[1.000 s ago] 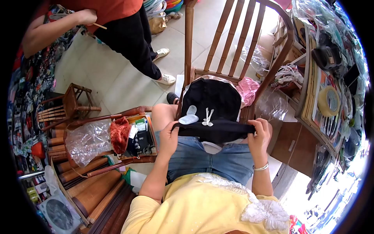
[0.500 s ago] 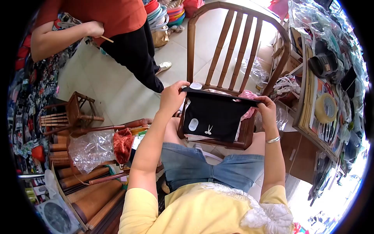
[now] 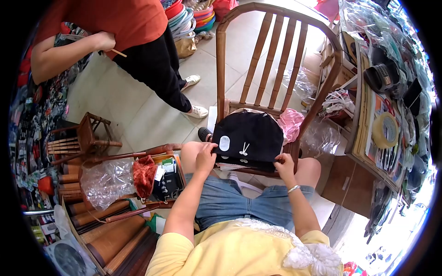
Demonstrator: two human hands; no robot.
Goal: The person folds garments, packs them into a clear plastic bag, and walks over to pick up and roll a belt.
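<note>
Both left hand [image 3: 206, 157] and right hand [image 3: 285, 167] touch black fabric [image 3: 260, 133] between them on a slatted wooden chair [image 3: 221, 64] — gripping or not, I can't tell. Floor tiles [image 3: 138, 110] lie beyond; leftward, a dark packet [image 3: 172, 179] shows illegible lettering.

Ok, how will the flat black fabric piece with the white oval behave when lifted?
The black fabric piece looks thin, so it is likely floppy and light. It may drag the black layer showing beneath its near edge, as both appear stacked.
</note>
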